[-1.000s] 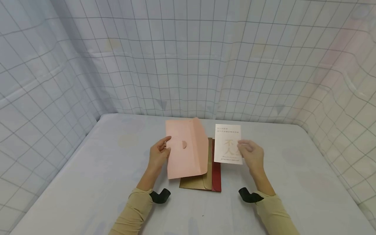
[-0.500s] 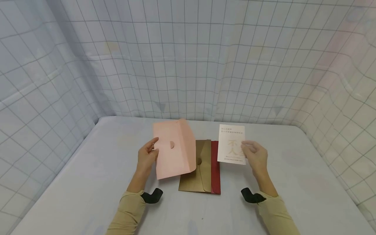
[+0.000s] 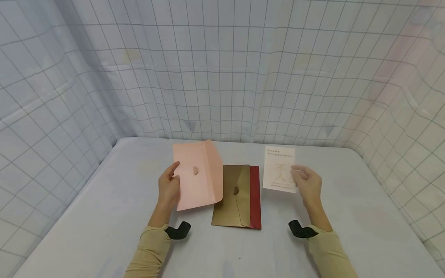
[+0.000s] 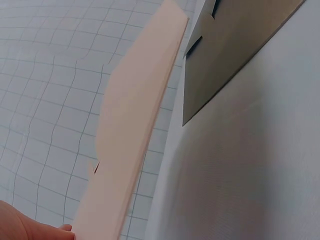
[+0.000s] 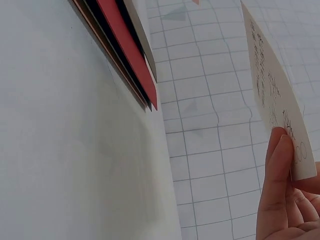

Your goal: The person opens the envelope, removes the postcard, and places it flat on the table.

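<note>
My left hand (image 3: 169, 189) pinches the left edge of a pink envelope (image 3: 194, 189), holding it above the table with its flap (image 3: 213, 172) opened to the right. In the left wrist view the envelope (image 4: 127, 120) is seen nearly edge-on, a thumb at its lower end. My right hand (image 3: 307, 185) pinches the right edge of a white printed card (image 3: 278, 162), raised off the table. Handwriting covers the face of the card (image 5: 270, 85) in the right wrist view. Between the hands lies a gold envelope (image 3: 231, 208) on a red envelope (image 3: 255, 200), partly covered by the pink one.
A white cloth covers the table (image 3: 222, 251). Grid-patterned curtains (image 3: 222, 77) hang behind it and on both sides. Dark curved wrist mounts (image 3: 179, 231) stick out from both sleeves.
The left hand has carried the pink envelope leftward, uncovering more of the gold envelope. The right hand has shifted the card slightly to the right, away from the stack.
</note>
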### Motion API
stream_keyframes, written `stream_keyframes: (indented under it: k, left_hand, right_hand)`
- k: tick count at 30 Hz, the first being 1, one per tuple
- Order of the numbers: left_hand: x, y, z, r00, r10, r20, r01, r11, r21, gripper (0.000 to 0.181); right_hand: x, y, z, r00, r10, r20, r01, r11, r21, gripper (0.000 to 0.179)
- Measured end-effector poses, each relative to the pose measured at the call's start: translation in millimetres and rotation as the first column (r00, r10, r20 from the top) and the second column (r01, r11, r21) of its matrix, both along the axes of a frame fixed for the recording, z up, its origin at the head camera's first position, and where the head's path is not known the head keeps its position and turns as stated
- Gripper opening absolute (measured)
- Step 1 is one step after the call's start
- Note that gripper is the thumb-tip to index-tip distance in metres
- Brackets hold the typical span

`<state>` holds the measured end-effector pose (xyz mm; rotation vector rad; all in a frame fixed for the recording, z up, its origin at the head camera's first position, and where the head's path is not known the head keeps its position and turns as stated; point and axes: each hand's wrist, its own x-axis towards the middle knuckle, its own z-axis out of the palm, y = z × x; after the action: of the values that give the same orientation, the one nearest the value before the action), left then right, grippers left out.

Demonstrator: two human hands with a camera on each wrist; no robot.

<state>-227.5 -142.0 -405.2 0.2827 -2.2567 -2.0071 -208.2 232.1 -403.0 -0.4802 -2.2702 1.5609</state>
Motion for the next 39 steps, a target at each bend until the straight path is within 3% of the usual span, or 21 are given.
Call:
stream_keyframes:
  k: [7,27,39]
  left_hand:
    - [-1.1,-3.3,-1.6,1.0,0.03,0.005,-0.03,0.999,0.038,0.053]
    - [-6.5,-17.3,-8.8,0.993,0.113,0.044,-0.114,0.993,0.019,0.056]
    - [-8.9,-28.4,-11.0,0.988,0.152,0.04,-0.153,0.988,0.033,0.055]
  right_hand:
    - [-1.7,8.4,-1.7,1.0,-0.022,-0.017,0.021,0.999,-0.037,0.025]
    - [-4.3,36.3,-8.8,0.993,-0.116,-0.001,0.115,0.986,-0.121,0.028]
    - [-5.3,47.7,-10.5,0.988,-0.153,0.024,0.154,0.965,-0.214,0.017]
